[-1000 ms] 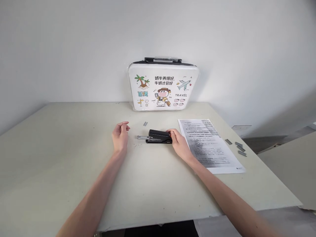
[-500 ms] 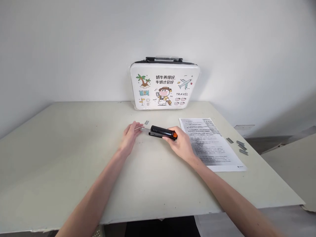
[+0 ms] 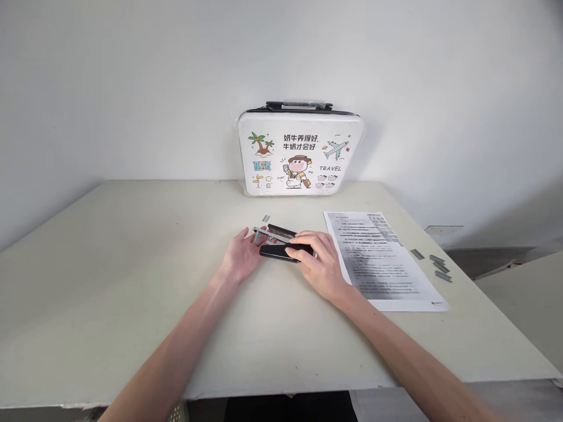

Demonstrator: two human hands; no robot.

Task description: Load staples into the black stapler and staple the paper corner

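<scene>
Stapler (image 3: 281, 252) sits mid-counter, in front of the case, held in the right-hand grip (image 3: 323, 264): narrow, thumb and fingers closed around its rear end, hiding the hinge area. Its parts are spread, metal rail showing between two black arms. Can't tell if its underside touches the counter (image 3: 132, 293).

Left-hand grip (image 3: 243, 255) is wide, palm up at the stapler's front end; fingers partly hidden behind it. Small grey piece by those fingers, too small to identify.

Clutter: one loose staple strip (image 3: 266, 218) just beyond the stapler's front. Printed sheet (image 3: 369, 258) lies right of the stapler; right wrist overlaps its near-left edge in this view. Four more staple strips (image 3: 443, 275) past the sheet, by the counter's right edge, three bunched, one slightly apart.

White cartoon case (image 3: 301, 155) stands upright at the back by the wall (image 3: 153, 88), backing the work area. Socket plate (image 3: 445, 230) low on the right.
</scene>
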